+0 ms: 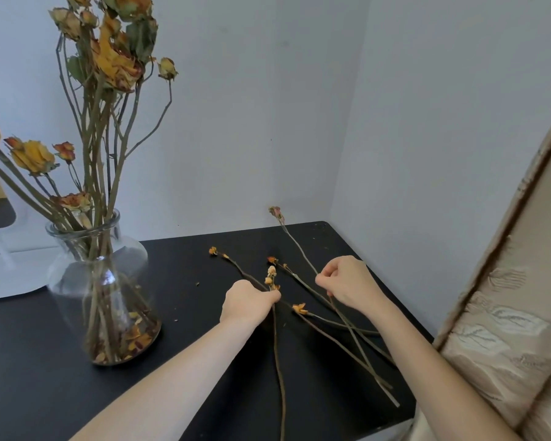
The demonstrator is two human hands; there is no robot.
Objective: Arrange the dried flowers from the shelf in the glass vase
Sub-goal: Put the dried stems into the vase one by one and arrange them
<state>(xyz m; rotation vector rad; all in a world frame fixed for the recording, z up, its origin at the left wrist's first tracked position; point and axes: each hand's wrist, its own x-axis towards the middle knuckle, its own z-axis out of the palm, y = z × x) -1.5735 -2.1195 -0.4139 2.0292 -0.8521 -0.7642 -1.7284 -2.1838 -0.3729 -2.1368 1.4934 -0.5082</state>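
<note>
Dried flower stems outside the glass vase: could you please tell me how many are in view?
5, though crossings may hide more: a pale-headed stem in the left hand, a pink-budded stem in the right hand, three orange-budded stems lying on the black table between them.

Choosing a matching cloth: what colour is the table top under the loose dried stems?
Black, with a plain matte finish; the head view shows the table top clearly.

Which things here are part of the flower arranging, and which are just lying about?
In the job: glass vase, arranged flowers, loose flowers, left hand gripping one, right hand pinching another.
Lying about: black table, curtain, white object.
</note>
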